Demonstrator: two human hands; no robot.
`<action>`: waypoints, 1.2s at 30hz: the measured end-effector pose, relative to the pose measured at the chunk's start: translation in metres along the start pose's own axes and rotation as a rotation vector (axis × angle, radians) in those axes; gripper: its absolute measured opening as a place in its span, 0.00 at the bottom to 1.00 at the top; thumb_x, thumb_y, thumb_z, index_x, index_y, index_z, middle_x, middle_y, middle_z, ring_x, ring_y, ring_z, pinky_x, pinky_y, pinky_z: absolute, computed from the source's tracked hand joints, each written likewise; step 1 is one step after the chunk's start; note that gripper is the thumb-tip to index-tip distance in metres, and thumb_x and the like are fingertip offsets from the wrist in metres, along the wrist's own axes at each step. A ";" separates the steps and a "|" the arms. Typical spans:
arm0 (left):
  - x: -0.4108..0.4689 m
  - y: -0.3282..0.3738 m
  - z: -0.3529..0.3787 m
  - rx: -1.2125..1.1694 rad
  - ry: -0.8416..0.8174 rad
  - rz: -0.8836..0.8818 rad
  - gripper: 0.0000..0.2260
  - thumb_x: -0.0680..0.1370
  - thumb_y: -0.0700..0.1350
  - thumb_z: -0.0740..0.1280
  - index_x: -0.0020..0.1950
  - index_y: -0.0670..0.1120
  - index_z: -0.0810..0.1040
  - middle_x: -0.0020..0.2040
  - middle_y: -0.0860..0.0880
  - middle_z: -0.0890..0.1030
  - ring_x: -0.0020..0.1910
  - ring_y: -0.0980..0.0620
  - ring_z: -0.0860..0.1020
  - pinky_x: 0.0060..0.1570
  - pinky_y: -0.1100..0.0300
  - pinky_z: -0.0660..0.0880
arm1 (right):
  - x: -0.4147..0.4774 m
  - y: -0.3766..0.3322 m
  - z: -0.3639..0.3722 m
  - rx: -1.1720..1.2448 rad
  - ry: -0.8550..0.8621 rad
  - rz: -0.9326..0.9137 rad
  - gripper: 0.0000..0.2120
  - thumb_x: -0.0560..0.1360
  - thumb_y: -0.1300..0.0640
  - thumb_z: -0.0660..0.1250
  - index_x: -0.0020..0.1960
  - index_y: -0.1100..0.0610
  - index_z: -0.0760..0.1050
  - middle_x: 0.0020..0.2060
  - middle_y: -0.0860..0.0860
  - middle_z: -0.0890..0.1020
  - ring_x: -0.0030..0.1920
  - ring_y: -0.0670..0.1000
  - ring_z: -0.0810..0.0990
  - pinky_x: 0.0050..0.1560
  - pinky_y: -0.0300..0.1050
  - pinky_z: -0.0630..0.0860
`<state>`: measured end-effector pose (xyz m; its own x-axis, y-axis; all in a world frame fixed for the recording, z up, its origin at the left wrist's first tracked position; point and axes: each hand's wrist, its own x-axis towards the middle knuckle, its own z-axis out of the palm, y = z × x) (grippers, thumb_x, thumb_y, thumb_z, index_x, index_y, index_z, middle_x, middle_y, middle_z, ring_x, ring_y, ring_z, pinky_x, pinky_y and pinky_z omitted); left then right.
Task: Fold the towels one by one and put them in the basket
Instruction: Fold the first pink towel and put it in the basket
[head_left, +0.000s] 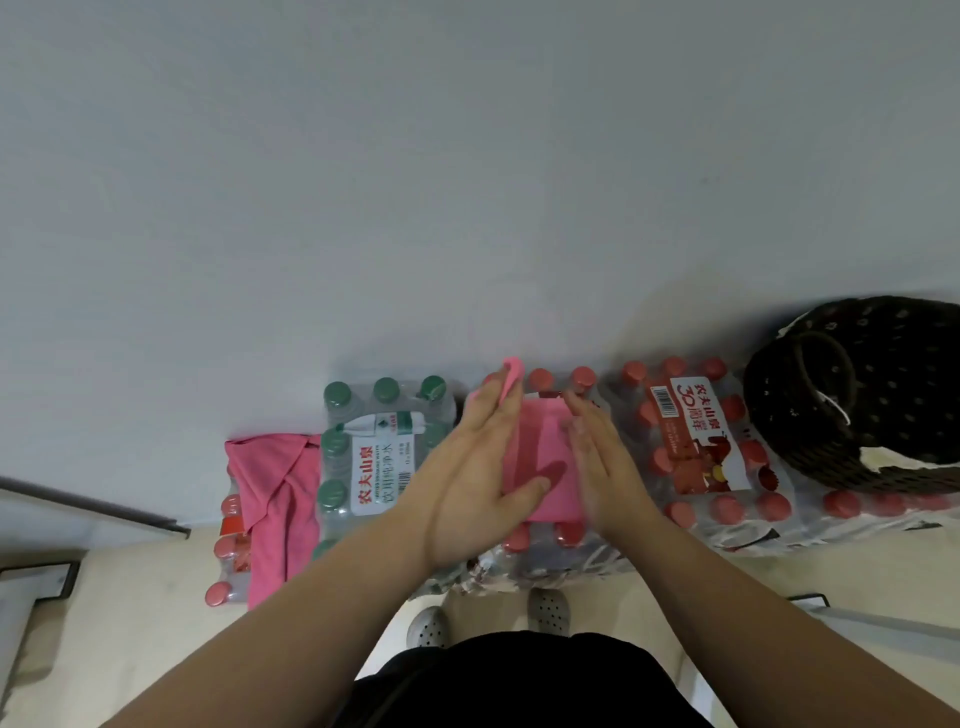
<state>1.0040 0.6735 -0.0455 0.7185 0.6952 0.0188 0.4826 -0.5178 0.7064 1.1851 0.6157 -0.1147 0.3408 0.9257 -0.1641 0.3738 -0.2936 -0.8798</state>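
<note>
Both hands (488, 467) (602, 467) — fingers flat, unclenched — on small folded pink towel (545, 457).

Pink towels (545, 467), dark brown woven basket (883, 395), red (727, 506) and green bottle caps (337, 395).

green-capped bottle pack (382, 447), red-capped bottle packs (696, 447) — grey shoes (549, 610)

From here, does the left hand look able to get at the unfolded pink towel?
Probably yes: the left hand only rests on the folded towel, and the unfolded pink towel lies uncovered further left.
</note>
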 end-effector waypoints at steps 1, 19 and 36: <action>0.009 0.005 0.011 0.015 -0.011 -0.007 0.43 0.76 0.56 0.66 0.81 0.48 0.41 0.81 0.55 0.40 0.78 0.62 0.40 0.71 0.74 0.41 | 0.002 0.002 -0.006 0.079 -0.012 0.031 0.28 0.75 0.25 0.48 0.71 0.32 0.64 0.74 0.46 0.68 0.74 0.47 0.66 0.74 0.58 0.65; 0.031 -0.003 0.080 0.458 0.076 -0.307 0.29 0.74 0.59 0.57 0.72 0.48 0.70 0.74 0.46 0.68 0.72 0.40 0.67 0.69 0.38 0.65 | 0.033 0.022 -0.053 0.132 -0.287 0.046 0.23 0.76 0.53 0.72 0.68 0.41 0.71 0.63 0.39 0.77 0.64 0.42 0.76 0.67 0.49 0.74; 0.049 0.004 0.119 0.594 -0.070 -0.339 0.44 0.74 0.70 0.48 0.81 0.45 0.41 0.80 0.47 0.38 0.78 0.48 0.34 0.74 0.44 0.31 | 0.040 0.023 -0.058 -0.248 -0.184 0.041 0.06 0.76 0.50 0.70 0.42 0.50 0.76 0.37 0.44 0.81 0.39 0.44 0.79 0.43 0.44 0.75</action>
<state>1.1006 0.6465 -0.1259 0.5006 0.8436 -0.1944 0.8648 -0.4769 0.1572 1.2573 0.6324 -0.1161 0.2067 0.9328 -0.2954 0.5695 -0.3602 -0.7389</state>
